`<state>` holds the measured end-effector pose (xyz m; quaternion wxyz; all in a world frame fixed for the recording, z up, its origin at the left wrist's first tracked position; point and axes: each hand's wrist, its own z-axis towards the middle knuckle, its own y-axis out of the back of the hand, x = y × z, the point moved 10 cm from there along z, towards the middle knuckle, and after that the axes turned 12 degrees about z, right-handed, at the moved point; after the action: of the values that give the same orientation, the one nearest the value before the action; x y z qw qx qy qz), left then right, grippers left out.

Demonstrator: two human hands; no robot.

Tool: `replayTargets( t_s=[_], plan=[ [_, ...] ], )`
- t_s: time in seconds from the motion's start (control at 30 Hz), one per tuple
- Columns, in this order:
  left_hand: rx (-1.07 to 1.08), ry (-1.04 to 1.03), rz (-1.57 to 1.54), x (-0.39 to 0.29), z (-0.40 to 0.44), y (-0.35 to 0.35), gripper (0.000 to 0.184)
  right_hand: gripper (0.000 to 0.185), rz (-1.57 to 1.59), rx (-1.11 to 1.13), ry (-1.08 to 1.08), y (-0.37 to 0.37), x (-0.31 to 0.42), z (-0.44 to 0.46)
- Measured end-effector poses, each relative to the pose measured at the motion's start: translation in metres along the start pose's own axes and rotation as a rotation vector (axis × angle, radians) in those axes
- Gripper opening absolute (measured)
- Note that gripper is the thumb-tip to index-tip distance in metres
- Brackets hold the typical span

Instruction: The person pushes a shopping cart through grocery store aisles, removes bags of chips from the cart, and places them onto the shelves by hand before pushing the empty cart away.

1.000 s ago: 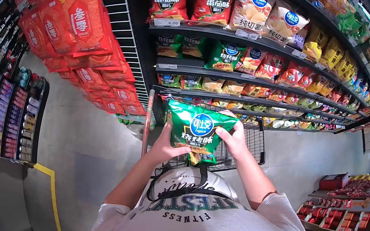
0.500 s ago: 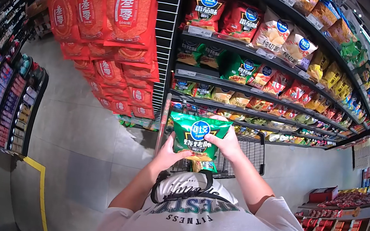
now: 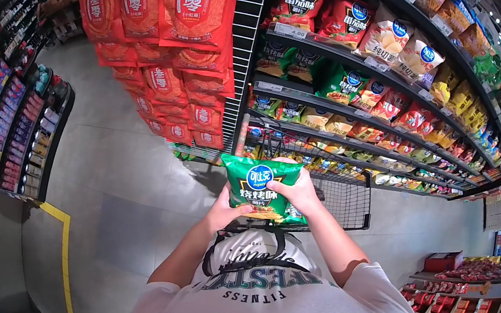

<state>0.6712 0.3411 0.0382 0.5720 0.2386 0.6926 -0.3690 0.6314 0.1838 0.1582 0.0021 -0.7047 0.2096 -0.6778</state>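
Observation:
Between both hands I hold a green bag of chips [image 3: 257,189] with a round blue logo, its front turned up toward me. My left hand [image 3: 225,210] grips the bag's lower left edge, thumb across the front. On the opposite side, my right hand [image 3: 298,192] is closed around the upper right edge, its thumb resting near the logo. Part of another green bag [image 3: 294,216] shows just behind the held one, low on the right. Beyond the bag stands a wire shopping cart [image 3: 347,199], partly hidden by my hands and the bag.
Ahead and right, a long shelf [image 3: 353,60] carries rows of chip bags with price tags. Red snack packets [image 3: 198,5] hang from a wire rack at the left. Further left stands a shelf of bottles and cans [image 3: 4,128]. Snack bins [image 3: 453,308] sit at the lower right.
The shelves and cart have shifted right in view as the camera turned slightly left. The bag has moved slightly left in view, still in both hands.

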Motion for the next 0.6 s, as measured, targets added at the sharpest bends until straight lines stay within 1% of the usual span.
replayTargets(
  t_s=[0.1, 0.13, 0.23, 0.37, 0.4, 0.5, 0.53, 0.6],
  plan=[
    [0.012, 0.026, -0.016, 0.0, -0.008, 0.001, 0.086, 0.056, 0.015, 0.007, 0.007, 0.003, -0.013, -0.002],
    [0.01, 0.012, -0.007, -0.002, -0.009, 0.0, 0.08, 0.055, 0.012, 0.01, 0.007, 0.005, -0.017, -0.001],
    [-0.007, 0.027, 0.057, -0.004, -0.014, 0.0, 0.078, 0.053, 0.098, -0.005, 0.0, 0.01, -0.029, 0.0],
    [0.009, 0.034, 0.054, -0.008, -0.016, -0.009, 0.074, 0.051, 0.157, -0.002, -0.041, 0.024, -0.052, 0.001],
    [-0.012, 0.027, 0.07, -0.006, -0.014, -0.01, 0.068, 0.048, 0.2, -0.013, -0.045, 0.028, -0.058, 0.0],
    [-0.053, 0.106, 0.079, 0.006, -0.011, -0.013, 0.064, 0.048, 0.415, -0.064, -0.114, 0.041, -0.081, -0.003],
    [-0.068, 0.074, 0.124, 0.014, -0.009, -0.01, 0.063, 0.047, 0.363, -0.054, -0.134, 0.051, -0.097, -0.003],
    [-0.095, 0.084, 0.225, 0.03, -0.007, -0.003, 0.065, 0.047, 0.446, -0.091, -0.186, 0.067, -0.119, -0.005]
  ],
)
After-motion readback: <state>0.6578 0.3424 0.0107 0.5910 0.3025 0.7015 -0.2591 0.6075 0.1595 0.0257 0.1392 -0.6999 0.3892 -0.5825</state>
